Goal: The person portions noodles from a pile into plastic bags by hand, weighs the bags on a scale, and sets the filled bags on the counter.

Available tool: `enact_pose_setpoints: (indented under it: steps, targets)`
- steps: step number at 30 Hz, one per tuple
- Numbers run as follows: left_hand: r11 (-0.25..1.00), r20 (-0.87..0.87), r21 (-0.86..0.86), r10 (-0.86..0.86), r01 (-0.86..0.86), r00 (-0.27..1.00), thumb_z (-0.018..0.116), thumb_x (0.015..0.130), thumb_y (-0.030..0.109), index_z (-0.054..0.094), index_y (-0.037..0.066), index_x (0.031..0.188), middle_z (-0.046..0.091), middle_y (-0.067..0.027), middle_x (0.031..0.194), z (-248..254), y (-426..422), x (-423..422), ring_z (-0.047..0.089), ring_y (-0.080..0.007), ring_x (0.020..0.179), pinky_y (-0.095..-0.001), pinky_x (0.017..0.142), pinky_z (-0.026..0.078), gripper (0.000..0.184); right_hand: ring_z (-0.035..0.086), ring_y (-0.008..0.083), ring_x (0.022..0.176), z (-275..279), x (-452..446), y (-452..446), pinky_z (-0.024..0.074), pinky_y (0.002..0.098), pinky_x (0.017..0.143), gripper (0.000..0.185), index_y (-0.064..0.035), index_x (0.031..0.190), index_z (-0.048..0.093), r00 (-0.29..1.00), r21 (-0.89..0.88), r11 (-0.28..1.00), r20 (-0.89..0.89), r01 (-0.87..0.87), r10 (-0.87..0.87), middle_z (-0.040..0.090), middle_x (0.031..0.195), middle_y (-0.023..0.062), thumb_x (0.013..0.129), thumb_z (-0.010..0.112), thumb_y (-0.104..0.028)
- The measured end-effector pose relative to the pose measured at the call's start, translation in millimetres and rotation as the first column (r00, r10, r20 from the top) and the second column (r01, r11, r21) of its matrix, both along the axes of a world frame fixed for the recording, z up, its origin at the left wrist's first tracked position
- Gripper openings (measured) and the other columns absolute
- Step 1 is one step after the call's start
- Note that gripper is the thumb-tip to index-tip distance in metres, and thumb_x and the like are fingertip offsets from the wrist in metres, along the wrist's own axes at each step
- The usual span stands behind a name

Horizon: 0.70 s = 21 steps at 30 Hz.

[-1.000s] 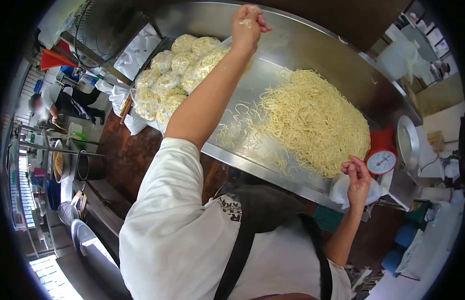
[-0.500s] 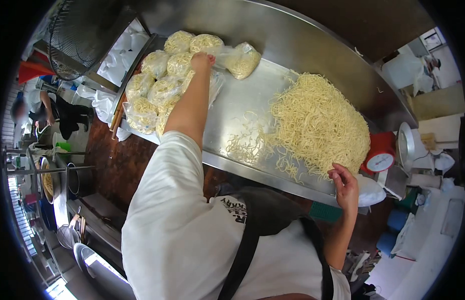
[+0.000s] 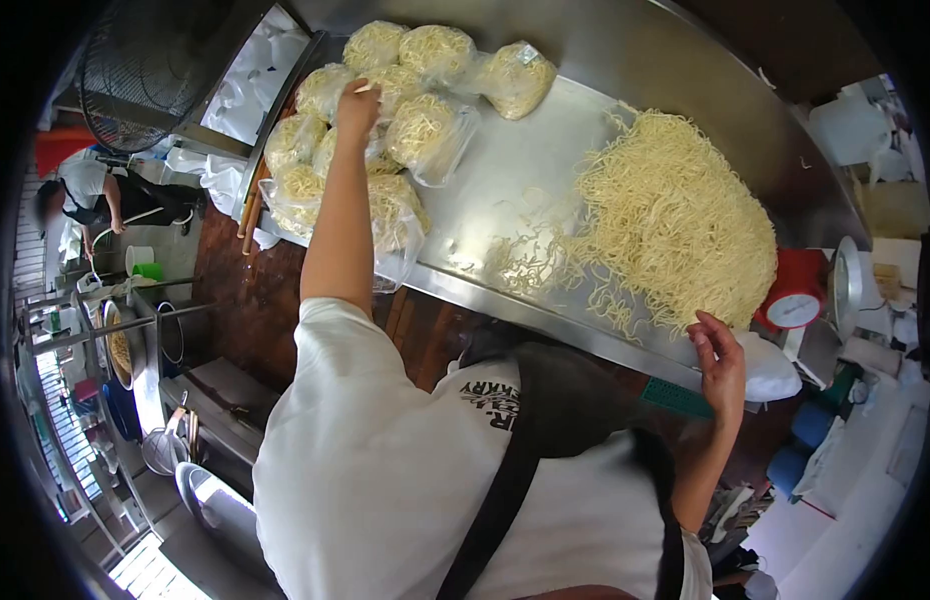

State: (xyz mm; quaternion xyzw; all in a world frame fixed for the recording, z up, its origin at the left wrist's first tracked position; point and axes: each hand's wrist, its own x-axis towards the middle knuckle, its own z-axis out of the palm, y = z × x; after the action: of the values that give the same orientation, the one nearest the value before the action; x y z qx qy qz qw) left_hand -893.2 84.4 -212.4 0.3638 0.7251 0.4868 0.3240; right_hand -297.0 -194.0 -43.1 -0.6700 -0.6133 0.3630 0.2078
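My left hand [image 3: 357, 112] reaches among several clear plastic bags of noodles at the far left of a steel worktop [image 3: 515, 175]. Its fingers are curled together, with a small pale bit at the fingertips that I cannot make out. Right beside it sits a bagged portion of noodles [image 3: 421, 130] with loose plastic around it, and another noodle bag [image 3: 520, 82] with a small label stands to the right. My right hand [image 3: 719, 362] hovers by the near edge of a large heap of loose noodles [image 3: 680, 215], fingers bent and apart, holding nothing.
Loose strands [image 3: 525, 262] lie on the metal left of the heap. A red dial scale [image 3: 793, 290] stands at the right end. Wooden rods [image 3: 250, 218] lie along the left edge. Further left, another person [image 3: 100, 195] bends over, near a large fan [image 3: 135, 85].
My left hand has moved left across the bags, uncovering the bags its forearm hid. The whole view has shifted somewhat. My right hand stays near the heap.
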Motion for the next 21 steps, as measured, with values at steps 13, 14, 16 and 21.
enact_pose_setpoints:
  steps: [13,14,16,21]
  targets:
    - [0.981,-0.038,0.032,0.193,-0.192,0.981,0.064,0.091,0.016,0.056,0.003,0.127,0.064,-0.0090,0.105,34,-121,-67,0.064,-0.0182,0.087,-0.0307,0.073,0.053,0.039,0.065,0.0184,0.091,-10,-12,18,0.0499,0.0308,0.084,0.029,-0.0017,0.123,0.061,0.996,0.001,0.996,0.010,-0.087,0.087,0.070,0.098,0.0120,0.095,0.060,-0.009]
    - [0.982,-0.066,0.037,0.188,-0.186,0.980,0.064,0.091,0.015,0.056,0.002,0.127,0.064,-0.0091,0.105,36,-126,-69,0.064,-0.0181,0.087,-0.0306,0.073,0.053,0.039,0.065,0.0184,0.091,-11,-12,18,0.0499,0.0308,0.083,0.029,-0.0017,0.123,0.061,0.996,0.003,0.996,0.007,-0.094,0.094,0.070,0.098,0.0120,0.095,0.061,-0.009]
    - [0.983,-0.211,0.033,0.185,-0.182,0.960,0.064,0.091,0.015,0.056,0.001,0.126,0.065,-0.0097,0.105,36,-136,-74,0.064,-0.0173,0.088,-0.0303,0.070,0.053,0.039,0.065,0.0186,0.091,-11,-14,18,0.0499,0.0311,0.083,0.029,-0.0019,0.123,0.061,0.993,0.000,0.993,0.010,-0.114,0.114,0.070,0.098,0.0122,0.095,0.061,-0.009]
    - [0.984,-0.207,-0.030,0.164,-0.174,0.964,0.064,0.092,0.016,0.058,0.000,0.123,0.065,-0.0084,0.098,21,-156,-71,0.063,-0.0148,0.079,-0.0287,0.063,0.052,0.035,0.065,0.0198,0.091,-14,-15,19,0.0501,0.0317,0.083,0.030,-0.0020,0.123,0.060,0.985,0.003,0.986,0.046,-0.169,0.169,0.071,0.099,0.0132,0.095,0.060,-0.009]
